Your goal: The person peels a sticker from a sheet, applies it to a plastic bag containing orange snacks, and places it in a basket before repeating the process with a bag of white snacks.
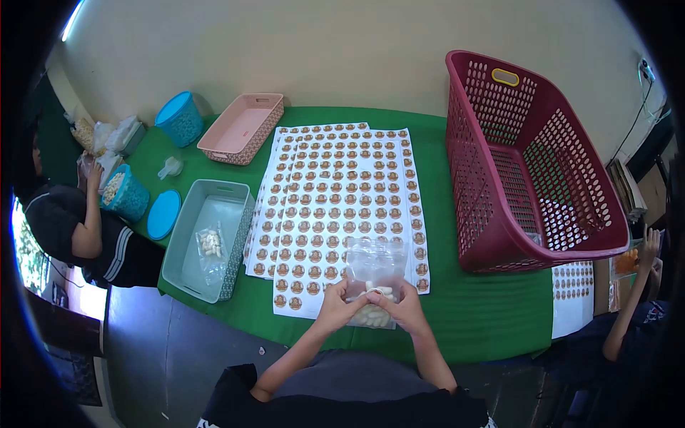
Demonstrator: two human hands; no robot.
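Note:
Both my hands hold a clear plastic bag [376, 260] with white, oblong pieces in its lower part, over the near edge of the sticker sheets [342, 192]. My left hand [338, 305] pinches the bag's left side, and my right hand [405, 307] pinches its right side. The fingers of both are closed, with the thumbs near the middle of the bag. The bag's upper part lies flat and looks empty. The sheets bear rows of round brown stickers and overlap on the green tablecloth [478, 307].
A green basket [185, 264] at left holds a bag of white pieces. Behind it are a pink basket [239, 128], blue tub [180, 121], blue lid [164, 215] and scoop [170, 167]. A large maroon basket [474, 185] stands right. One co-worker [57, 221] is left, another's arm [628, 307] right.

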